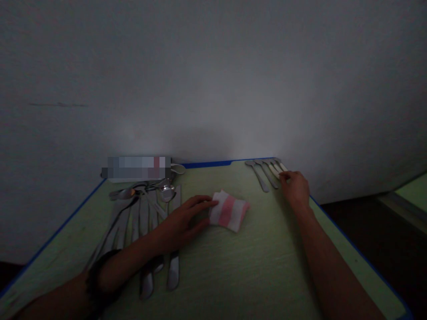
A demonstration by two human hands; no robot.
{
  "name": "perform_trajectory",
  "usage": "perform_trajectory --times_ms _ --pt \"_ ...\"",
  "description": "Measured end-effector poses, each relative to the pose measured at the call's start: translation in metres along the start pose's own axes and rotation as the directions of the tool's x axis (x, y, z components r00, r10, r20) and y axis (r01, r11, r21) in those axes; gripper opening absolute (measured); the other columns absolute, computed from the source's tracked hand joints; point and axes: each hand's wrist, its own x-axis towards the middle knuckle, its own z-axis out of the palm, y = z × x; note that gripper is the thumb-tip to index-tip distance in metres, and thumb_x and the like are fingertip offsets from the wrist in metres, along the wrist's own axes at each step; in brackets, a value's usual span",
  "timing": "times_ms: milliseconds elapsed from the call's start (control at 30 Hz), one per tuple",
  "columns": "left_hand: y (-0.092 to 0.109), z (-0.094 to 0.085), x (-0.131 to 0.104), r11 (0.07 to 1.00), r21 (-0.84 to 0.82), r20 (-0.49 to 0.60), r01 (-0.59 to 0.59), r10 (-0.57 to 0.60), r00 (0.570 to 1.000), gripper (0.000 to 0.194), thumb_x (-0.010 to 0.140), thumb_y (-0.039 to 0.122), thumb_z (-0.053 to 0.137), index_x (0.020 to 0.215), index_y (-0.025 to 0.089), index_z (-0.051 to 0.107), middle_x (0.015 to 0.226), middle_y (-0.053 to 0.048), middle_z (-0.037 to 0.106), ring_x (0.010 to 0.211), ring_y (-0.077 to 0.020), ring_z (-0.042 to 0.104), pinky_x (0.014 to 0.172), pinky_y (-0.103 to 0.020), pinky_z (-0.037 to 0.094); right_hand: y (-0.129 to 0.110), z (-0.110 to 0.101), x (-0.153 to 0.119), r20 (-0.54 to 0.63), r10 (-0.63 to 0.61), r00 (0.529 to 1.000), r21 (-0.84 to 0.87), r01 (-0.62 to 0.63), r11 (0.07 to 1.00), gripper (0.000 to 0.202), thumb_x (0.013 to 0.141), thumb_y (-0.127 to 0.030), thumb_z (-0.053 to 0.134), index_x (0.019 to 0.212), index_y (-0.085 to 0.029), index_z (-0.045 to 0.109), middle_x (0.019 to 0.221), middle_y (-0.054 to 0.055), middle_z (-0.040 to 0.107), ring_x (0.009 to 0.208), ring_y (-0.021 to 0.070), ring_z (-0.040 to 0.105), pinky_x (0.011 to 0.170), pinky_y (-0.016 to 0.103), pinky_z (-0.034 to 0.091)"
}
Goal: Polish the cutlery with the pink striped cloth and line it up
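Observation:
My left hand reaches over the table with its fingers stretched out and apart. Its fingertips touch the left edge of a folded pink-and-white striped cloth. At the far right, my right hand has its fingers pinched at the handle end of a pale-handled spoon, the rightmost part of a row. Left of it in that row lie metal spoons, side by side with handles toward me. The right fingertips partly hide the handles there.
Many metal knives and other cutlery are spread on the left, partly under my left forearm. A ladle-like spoon lies on top. Behind them stands a blurred-out box. The green table has a blue edge and meets a grey wall.

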Motion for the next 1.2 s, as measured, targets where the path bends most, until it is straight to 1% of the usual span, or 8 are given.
perform_trajectory --times_ms 200,500,667,867,967,1067,1133,1200 --pt "0.0 0.0 0.0 1.0 -0.007 -0.001 0.007 -0.007 1.0 0.042 0.089 0.024 0.044 0.131 0.032 0.04 0.133 -0.005 0.043 0.119 -0.0223 0.044 0.101 -0.043 0.039 -0.009 0.003 -0.003 0.104 -0.073 0.992 -0.009 0.074 0.997 0.026 0.082 -0.03 0.048 0.094 -0.018 0.069 0.09 0.009 0.064 0.081 0.0164 0.059 0.074 0.027 0.039" --pt "-0.001 0.001 0.0 1.0 0.008 0.0 0.004 -0.004 1.0 0.042 0.089 0.023 0.044 0.131 0.032 0.039 0.132 -0.004 0.043 0.12 -0.0208 0.043 0.102 -0.041 0.038 -0.04 0.006 -0.02 0.152 -0.255 0.955 -0.036 0.263 0.964 0.025 0.079 -0.036 0.055 0.096 -0.02 0.065 0.093 0.007 0.06 0.086 0.0179 0.054 0.077 0.028 0.039" --pt "-0.001 0.0 0.0 1.0 0.009 0.003 0.005 -0.006 1.0 0.043 0.089 0.023 0.044 0.131 0.031 0.039 0.132 -0.005 0.043 0.12 -0.0218 0.044 0.101 -0.042 0.038 -0.041 0.008 -0.022 0.163 -0.249 0.955 -0.081 0.264 0.961 0.02 0.081 -0.03 0.051 0.092 -0.021 0.065 0.088 0.006 0.06 0.086 0.0184 0.053 0.078 0.029 0.037" --pt "-0.002 0.0 0.0 1.0 -0.008 0.015 -0.008 0.008 1.0 0.043 0.09 0.023 0.043 0.132 0.031 0.037 0.133 -0.005 0.041 0.122 -0.0206 0.042 0.102 -0.041 0.036 -0.036 0.009 -0.019 0.152 -0.232 0.961 -0.066 0.244 0.968 0.02 0.081 -0.029 0.051 0.092 -0.021 0.065 0.088 0.006 0.06 0.085 0.0183 0.053 0.077 0.029 0.037" --pt "-0.002 0.001 0.0 1.0 -0.018 0.016 -0.005 0.005 1.0 0.043 0.09 0.022 0.042 0.131 0.029 0.037 0.133 -0.006 0.041 0.122 -0.0205 0.041 0.103 -0.04 0.035 -0.04 0.01 -0.019 0.14 -0.263 0.955 0.011 0.265 0.964 0.019 0.079 -0.028 0.053 0.09 -0.019 0.065 0.087 0.007 0.06 0.083 0.0182 0.052 0.077 0.029 0.037" --pt "-0.002 0.001 0.0 0.998 -0.055 -0.016 0.039 -0.04 0.999 0.038 0.088 0.024 0.045 0.126 0.026 0.04 0.124 -0.007 0.048 0.112 -0.0202 0.048 0.096 -0.038 0.04 -0.057 0.009 -0.026 0.09 -0.368 0.926 0.197 0.345 0.917 0.018 0.082 -0.026 0.048 0.086 -0.017 0.063 0.084 0.007 0.06 0.078 0.0162 0.053 0.073 0.028 0.037" --pt "-0.002 0.002 0.001 0.99 -0.092 -0.051 0.108 -0.113 0.992 0.03 0.086 0.026 0.047 0.116 0.023 0.043 0.111 -0.006 0.054 0.095 -0.0185 0.055 0.084 -0.034 0.046 -0.074 0.006 -0.036 0.079 -0.466 0.881 0.352 0.412 0.84 0.018 0.083 -0.026 0.046 0.085 -0.017 0.061 0.079 0.005 0.059 0.069 0.0137 0.052 0.066 0.026 0.036" --pt "-0.002 0.002 0.001 0.977 -0.124 -0.086 0.175 -0.186 0.979 0.021 0.086 0.028 0.046 0.105 0.02 0.044 0.097 -0.004 0.056 0.079 -0.0157 0.056 0.072 -0.03 0.047 -0.09 0.002 -0.049 0.085 -0.553 0.829 0.464 0.458 0.758 0.015 0.083 -0.027 0.047 0.083 -0.017 0.058 0.071 0.002 0.056 0.062 0.0116 0.049 0.061 0.024 0.034"
